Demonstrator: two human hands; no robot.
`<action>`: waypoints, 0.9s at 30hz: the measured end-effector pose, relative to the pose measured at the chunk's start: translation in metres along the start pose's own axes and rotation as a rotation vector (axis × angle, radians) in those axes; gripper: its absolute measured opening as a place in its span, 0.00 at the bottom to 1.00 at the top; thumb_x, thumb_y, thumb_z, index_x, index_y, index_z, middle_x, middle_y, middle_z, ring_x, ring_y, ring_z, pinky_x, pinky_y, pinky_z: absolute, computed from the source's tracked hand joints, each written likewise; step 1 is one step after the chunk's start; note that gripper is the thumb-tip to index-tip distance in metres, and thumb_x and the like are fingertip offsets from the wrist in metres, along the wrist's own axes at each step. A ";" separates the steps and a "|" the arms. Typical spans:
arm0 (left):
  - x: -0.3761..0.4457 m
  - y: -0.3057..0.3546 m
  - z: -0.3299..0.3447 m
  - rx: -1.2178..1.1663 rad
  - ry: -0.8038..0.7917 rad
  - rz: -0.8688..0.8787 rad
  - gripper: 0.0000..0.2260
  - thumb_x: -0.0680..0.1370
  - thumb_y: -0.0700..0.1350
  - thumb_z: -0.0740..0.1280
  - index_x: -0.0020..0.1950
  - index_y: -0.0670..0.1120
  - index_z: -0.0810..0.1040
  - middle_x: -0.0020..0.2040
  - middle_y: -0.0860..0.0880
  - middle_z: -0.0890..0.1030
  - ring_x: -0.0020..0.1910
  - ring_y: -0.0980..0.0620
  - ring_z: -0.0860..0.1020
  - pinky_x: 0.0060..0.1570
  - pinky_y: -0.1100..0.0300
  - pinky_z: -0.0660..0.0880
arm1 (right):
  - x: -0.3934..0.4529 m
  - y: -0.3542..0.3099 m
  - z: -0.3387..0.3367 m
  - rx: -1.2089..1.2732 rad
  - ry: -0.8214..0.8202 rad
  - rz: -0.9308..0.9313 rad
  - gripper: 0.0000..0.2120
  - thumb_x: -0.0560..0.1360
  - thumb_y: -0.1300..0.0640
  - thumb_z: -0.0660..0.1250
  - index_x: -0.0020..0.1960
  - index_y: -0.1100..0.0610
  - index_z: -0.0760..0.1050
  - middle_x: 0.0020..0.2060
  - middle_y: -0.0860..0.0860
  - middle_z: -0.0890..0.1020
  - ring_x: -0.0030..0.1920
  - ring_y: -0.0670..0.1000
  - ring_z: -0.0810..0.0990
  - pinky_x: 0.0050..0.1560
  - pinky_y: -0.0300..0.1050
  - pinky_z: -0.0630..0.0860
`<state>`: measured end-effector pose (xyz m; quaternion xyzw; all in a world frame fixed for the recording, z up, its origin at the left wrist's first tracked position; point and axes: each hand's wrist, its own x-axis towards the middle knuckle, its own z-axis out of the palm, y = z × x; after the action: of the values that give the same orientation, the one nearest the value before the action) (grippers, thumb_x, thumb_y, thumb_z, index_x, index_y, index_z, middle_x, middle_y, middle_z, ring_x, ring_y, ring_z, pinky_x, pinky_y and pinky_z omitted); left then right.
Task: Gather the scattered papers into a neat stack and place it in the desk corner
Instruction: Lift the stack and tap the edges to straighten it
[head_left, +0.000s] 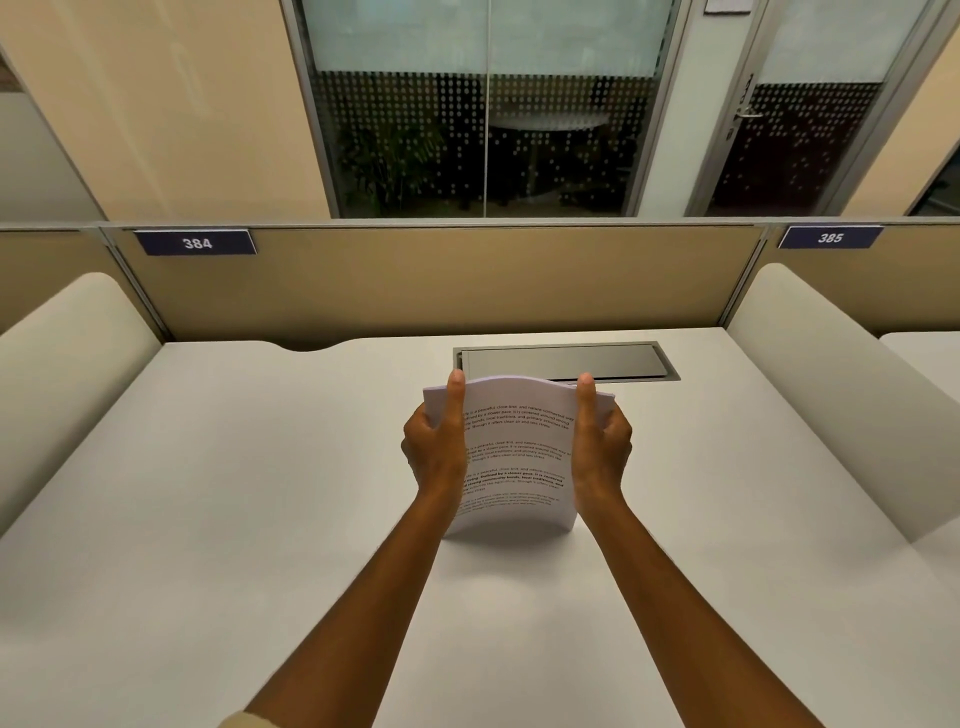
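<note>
Stack of white printed paper sheets (514, 457): upright, bowed, lower edge on pale desk (208, 519). Between both hands; left hand (434, 449) and right hand (602, 447) grip its sides, thumbs along the front.

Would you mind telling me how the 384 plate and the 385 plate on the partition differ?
The 384 plate is mounted at the left end of the partition behind this desk; the 385 plate sits further right, on the neighbouring panel. The 384 plate tilts down to the right, the 385 plate down to the left. Both are dark blue rectangles with white numerals.
</note>
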<state>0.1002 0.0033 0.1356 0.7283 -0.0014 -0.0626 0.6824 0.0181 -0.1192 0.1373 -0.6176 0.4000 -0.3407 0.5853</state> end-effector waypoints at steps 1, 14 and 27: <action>-0.001 -0.005 -0.001 -0.015 -0.025 0.017 0.25 0.68 0.73 0.61 0.46 0.53 0.79 0.42 0.51 0.84 0.40 0.50 0.83 0.32 0.62 0.77 | 0.000 0.003 -0.001 0.002 -0.021 0.002 0.26 0.69 0.27 0.55 0.48 0.48 0.74 0.40 0.50 0.82 0.39 0.50 0.82 0.31 0.38 0.75; -0.003 -0.093 -0.013 0.015 -0.199 -0.002 0.14 0.79 0.42 0.67 0.64 0.46 0.75 0.57 0.45 0.81 0.54 0.46 0.81 0.38 0.66 0.79 | -0.006 0.083 -0.014 -0.141 -0.205 0.027 0.25 0.74 0.61 0.72 0.67 0.52 0.69 0.56 0.50 0.79 0.52 0.52 0.78 0.53 0.51 0.80; 0.009 -0.074 -0.014 -0.085 -0.233 0.112 0.11 0.78 0.41 0.68 0.60 0.46 0.78 0.52 0.49 0.83 0.48 0.49 0.83 0.37 0.65 0.80 | 0.023 0.066 -0.015 -0.128 -0.237 -0.064 0.24 0.71 0.61 0.74 0.65 0.54 0.72 0.52 0.49 0.80 0.51 0.53 0.80 0.49 0.45 0.80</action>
<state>0.1042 0.0217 0.0618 0.6852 -0.1185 -0.1084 0.7104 0.0086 -0.1467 0.0715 -0.7020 0.3289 -0.2575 0.5768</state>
